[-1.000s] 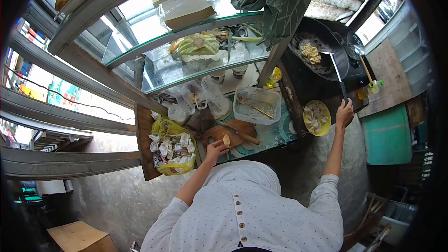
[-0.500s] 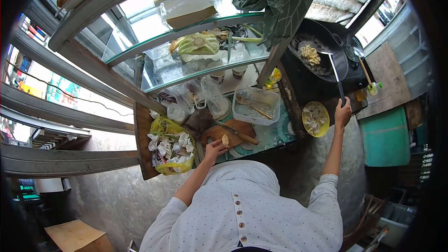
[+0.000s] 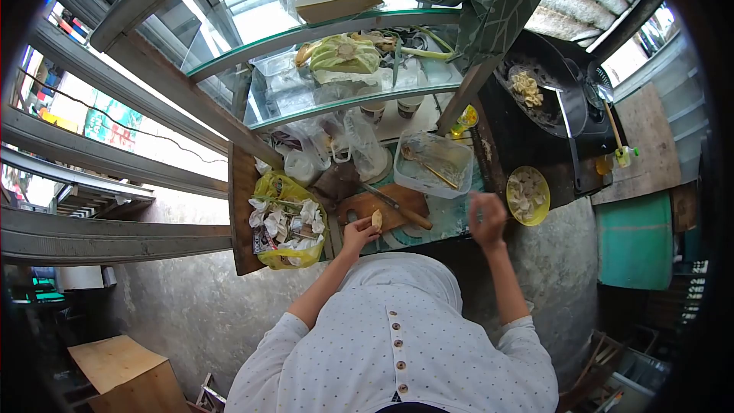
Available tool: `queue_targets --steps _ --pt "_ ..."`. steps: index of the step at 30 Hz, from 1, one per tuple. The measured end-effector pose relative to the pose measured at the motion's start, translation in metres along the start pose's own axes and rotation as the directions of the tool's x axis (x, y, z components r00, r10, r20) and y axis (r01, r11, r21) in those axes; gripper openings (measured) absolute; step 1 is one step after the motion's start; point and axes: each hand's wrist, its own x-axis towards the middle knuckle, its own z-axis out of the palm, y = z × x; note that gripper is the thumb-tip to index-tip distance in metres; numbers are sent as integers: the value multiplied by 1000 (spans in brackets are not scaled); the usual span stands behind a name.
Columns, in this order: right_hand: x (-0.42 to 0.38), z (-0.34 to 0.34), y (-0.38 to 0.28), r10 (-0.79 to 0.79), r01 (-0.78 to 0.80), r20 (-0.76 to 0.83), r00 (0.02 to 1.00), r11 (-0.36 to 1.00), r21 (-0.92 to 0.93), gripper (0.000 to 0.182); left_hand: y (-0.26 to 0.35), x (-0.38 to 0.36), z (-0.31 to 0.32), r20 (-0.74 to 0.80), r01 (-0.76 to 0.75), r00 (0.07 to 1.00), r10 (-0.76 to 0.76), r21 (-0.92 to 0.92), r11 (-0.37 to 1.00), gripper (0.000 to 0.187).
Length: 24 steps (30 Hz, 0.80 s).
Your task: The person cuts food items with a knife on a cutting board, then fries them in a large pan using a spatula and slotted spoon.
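Note:
My left hand point(image 3: 359, 236) pinches a small tan piece of food point(image 3: 377, 220) by the near edge of a wooden cutting board point(image 3: 359, 207). A knife point(image 3: 409, 215) lies across the board. My right hand point(image 3: 487, 220) is raised between a clear plastic tub point(image 3: 465, 155) and a yellow bowl point(image 3: 547, 197) of whitish pieces point(image 3: 526, 193). Motion blur smears its fingers. A spatula point(image 3: 568, 119) rests untouched in the black wok point(image 3: 566, 100), its blade beside a heap of yellowish food point(image 3: 526, 87). A spoon point(image 3: 440, 174) lies in the tub.
A yellow plastic bag point(image 3: 264, 186) of scraps sits left of the board. Above the counter stands a glass display case point(image 3: 344, 107) holding a cabbage point(image 3: 345, 54). A wooden-handled strainer point(image 3: 612, 119) lies right of the wok, near a small bottle point(image 3: 625, 156).
My right hand has let go of the spatula and moved left, past the yellow bowl. My left hand still holds the piece of food. The view has shifted slightly.

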Motion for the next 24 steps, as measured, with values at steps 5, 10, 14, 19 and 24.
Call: queue_targets --steps 5,10,14,19,24 --pt "-34 86 -51 -51 -9 339 940 985 172 39 -5 4 -4 -31 -76 996 78 70 995 38" --pt "-50 126 -35 237 -244 613 754 967 -74 40 1 1 -6 -58 28 998 -33 -92 995 36" --pt "-60 127 -37 379 -419 642 666 903 -98 35 -4 2 -8 -96 41 994 -59 -181 983 35" --pt "-47 90 -60 335 -643 829 448 765 38 26 -5 4 -4 -153 50 983 -98 -289 956 34" --pt "-53 74 -65 251 -573 885 392 819 21 32 -10 10 -1 -204 23 974 -97 -339 941 30"
